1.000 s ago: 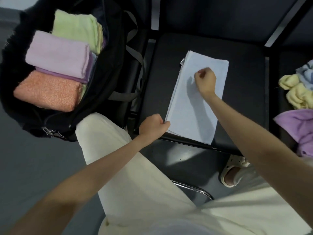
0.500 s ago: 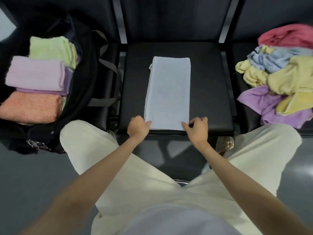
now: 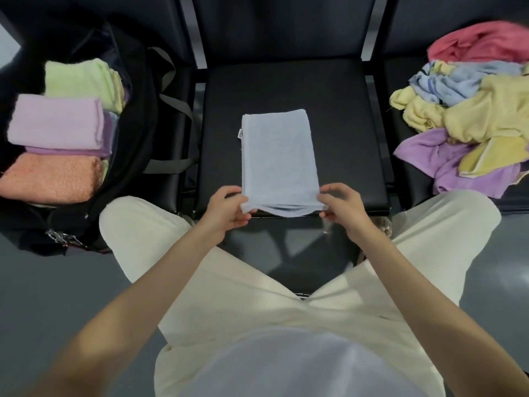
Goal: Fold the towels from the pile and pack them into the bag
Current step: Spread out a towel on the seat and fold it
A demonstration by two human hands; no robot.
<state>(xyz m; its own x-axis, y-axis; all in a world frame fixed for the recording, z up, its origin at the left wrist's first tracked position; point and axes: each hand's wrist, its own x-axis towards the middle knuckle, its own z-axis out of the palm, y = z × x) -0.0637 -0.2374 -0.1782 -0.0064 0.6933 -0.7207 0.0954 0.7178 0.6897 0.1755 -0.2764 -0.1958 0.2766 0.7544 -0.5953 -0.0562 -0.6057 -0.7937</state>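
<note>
Towel (image 3: 279, 159), pale blue, lies flat on the seat (image 3: 346, 133) as a long folded strip. Its long axis runs from the seat's near edge toward the seat back. A small tag shows on its left long edge.

Both hands hold the near short end, 1 at each corner. The left hand (image 3: 227, 210) pinches the left corner between thumb and curled fingers. The right hand (image 3: 340, 206) pinches the right corner the same way. The near end is raised slightly off the seat, and its layers show at the edge. Both hands are equally near; neither has an advantage.

The likely next step is a fold along the long axis, near end carried toward the far end. Bare seat lies beyond the far end and on both long sides, so the fold has room.

The bag (image 3: 134, 116) stands left of the seat, open, with folded towels inside. The pile (image 3: 481, 116) lies right of the seat. Each is well apart from the towel.
</note>
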